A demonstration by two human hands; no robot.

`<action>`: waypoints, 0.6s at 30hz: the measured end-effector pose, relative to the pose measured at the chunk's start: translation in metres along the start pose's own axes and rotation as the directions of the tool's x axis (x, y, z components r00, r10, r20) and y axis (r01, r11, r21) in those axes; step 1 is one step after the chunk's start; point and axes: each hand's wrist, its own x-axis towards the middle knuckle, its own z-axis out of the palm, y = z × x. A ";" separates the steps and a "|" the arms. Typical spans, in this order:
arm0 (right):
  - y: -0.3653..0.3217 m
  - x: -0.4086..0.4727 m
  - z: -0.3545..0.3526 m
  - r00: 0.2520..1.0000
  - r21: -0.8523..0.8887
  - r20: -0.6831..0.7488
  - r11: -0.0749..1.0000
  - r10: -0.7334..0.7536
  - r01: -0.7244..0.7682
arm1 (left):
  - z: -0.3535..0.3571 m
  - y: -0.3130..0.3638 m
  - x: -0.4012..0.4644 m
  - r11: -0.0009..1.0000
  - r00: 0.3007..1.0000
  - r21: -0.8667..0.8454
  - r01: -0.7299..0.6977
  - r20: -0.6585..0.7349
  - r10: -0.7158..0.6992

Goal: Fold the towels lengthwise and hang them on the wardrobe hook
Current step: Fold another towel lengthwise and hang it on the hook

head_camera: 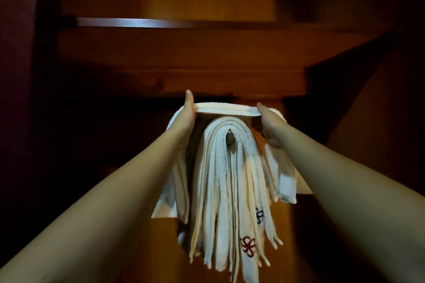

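now our left hand [187, 117] at nine o'clock and right hand [268, 124] at three each clamp an end of the folded towel [226, 110], stretched flat so it can drape over the hung towels [230, 190] on the hook [229, 138]; beyond, at twelve, the wardrobe shelf [184, 53].

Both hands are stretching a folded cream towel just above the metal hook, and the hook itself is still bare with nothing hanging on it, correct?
Not quite. The head view shows the metal hook already carrying a thick stack of white towels. The rest holds: the left hand and right hand stretch the folded cream towel just above it.
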 end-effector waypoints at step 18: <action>0.074 -0.062 -0.040 0.775 -0.806 -0.024 0.471 -0.632 0.359 | -0.037 -0.106 -0.056 0.048 0.541 0.962 -0.267 0.109 0.834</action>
